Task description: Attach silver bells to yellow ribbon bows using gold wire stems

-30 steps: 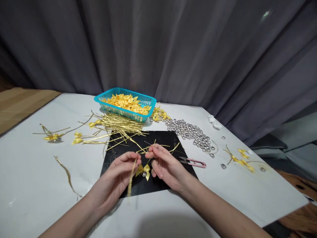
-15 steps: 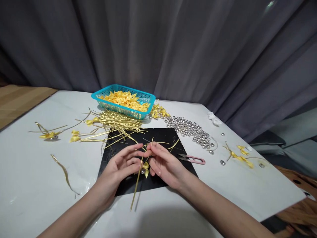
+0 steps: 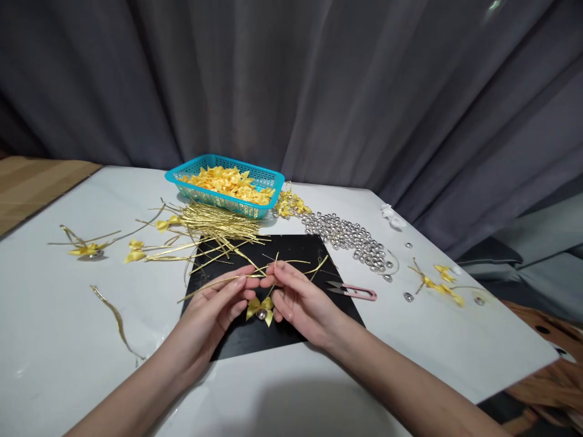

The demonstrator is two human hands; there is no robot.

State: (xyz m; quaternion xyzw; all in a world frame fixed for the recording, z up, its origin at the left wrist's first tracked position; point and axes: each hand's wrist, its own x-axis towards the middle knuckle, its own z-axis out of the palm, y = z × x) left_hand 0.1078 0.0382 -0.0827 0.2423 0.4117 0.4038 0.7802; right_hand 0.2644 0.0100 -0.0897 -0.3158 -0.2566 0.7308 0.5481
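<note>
Both hands meet over the black mat [image 3: 298, 249] on the table [image 3: 68, 328]. The left hand [image 3: 218, 306] has its fingers pinched on a gold wire tie [image 3: 214, 284], which runs out toward 9 o'clock. The right hand [image 3: 300, 303] has its fingers pinched on the tie's other end. The yellow bow [image 3: 260, 308] hangs just below the fingertips, at 6 o'clock. I think it is best to hold the tie tight and close to the bow, so that it cannot slip.

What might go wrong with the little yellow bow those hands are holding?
The yellow bow seems to hang between the left hand and right hand on a thin gold tie; it may slip off. The tie's long free end could snag the loose ties nearby.
</note>
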